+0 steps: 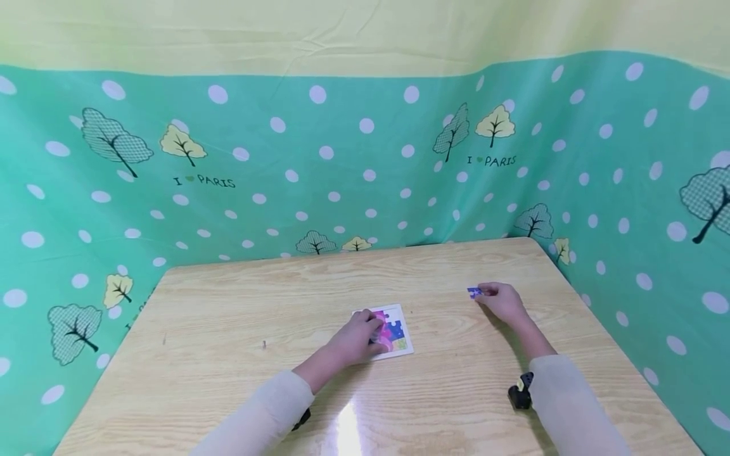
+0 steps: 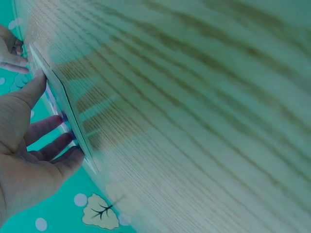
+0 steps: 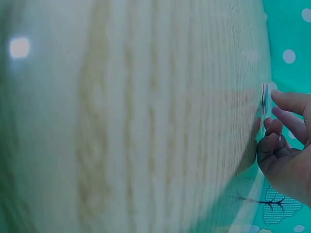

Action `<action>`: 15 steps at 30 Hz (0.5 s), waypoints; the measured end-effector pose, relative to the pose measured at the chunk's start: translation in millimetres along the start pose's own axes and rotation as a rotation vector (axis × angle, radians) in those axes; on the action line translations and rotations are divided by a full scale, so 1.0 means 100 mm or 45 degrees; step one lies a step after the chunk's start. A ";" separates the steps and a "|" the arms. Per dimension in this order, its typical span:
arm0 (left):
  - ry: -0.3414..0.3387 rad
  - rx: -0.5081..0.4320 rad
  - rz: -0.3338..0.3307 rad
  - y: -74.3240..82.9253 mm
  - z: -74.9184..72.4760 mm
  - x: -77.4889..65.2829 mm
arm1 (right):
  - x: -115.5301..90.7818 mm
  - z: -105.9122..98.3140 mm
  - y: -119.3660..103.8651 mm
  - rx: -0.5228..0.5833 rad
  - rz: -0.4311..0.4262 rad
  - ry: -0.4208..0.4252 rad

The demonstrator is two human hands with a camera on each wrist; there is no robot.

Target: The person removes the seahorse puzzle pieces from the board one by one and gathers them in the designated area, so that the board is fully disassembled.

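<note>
A small jigsaw puzzle (image 1: 393, 353) in a white tray lies on the wooden table, its picture showing pink, blue and yellow-green parts. My left hand (image 1: 356, 337) rests over its left side, hiding part of the picture. In the left wrist view, thumb and fingers are spread across the puzzle tray (image 2: 65, 99), seen edge-on, with fingertips at its surface. Farther right, my right hand (image 1: 504, 303) pinches a blue-purple puzzle piece (image 1: 474, 292) by its right side, low over the table. That piece (image 3: 265, 100) appears as a thin sliver at the fingertips in the right wrist view.
The wooden table (image 1: 228, 316) reaches back to a green dotted curtain (image 1: 274, 158) with tree prints, which also runs along the sides. A small dark mark (image 1: 264, 344) shows left of the puzzle. Black wrist devices (image 1: 520, 392) sit under the sleeves.
</note>
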State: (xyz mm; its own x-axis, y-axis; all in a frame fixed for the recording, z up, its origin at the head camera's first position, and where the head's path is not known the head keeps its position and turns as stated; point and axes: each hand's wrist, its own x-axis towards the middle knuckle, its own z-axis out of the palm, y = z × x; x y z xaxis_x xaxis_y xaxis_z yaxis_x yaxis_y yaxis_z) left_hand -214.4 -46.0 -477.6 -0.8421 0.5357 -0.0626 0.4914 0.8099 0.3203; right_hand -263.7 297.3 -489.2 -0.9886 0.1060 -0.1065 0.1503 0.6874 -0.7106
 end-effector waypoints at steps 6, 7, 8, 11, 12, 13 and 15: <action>-0.008 0.007 -0.001 -0.01 0.01 0.01 | -0.03 0.02 -0.08 0.026 -0.068 0.050; -0.008 0.011 -0.003 -0.01 0.01 0.01 | -0.04 0.03 -0.10 0.029 -0.087 0.050; -0.007 0.013 -0.002 -0.01 0.01 0.01 | -0.05 0.03 -0.13 0.034 -0.103 0.047; -0.006 0.025 -0.002 -0.01 0.00 0.01 | -0.07 0.06 -0.21 0.047 -0.154 0.025; -0.006 0.028 -0.001 -0.01 0.00 0.01 | -0.08 0.07 -0.23 0.051 -0.166 0.016; -0.005 0.027 -0.001 -0.01 0.00 0.01 | -0.08 0.09 -0.26 0.058 -0.172 0.007; -0.004 0.027 0.002 0.00 0.00 0.01 | -0.09 0.12 -0.30 0.074 -0.181 -0.009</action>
State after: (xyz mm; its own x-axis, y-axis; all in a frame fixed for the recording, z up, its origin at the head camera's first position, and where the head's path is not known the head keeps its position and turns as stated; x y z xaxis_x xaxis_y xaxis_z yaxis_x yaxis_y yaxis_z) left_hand -215.8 -45.5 -477.5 -0.8406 0.5378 -0.0650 0.4975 0.8139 0.3002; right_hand -259.4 267.0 -475.5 -1.0000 0.0056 -0.0070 0.0089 0.6524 -0.7578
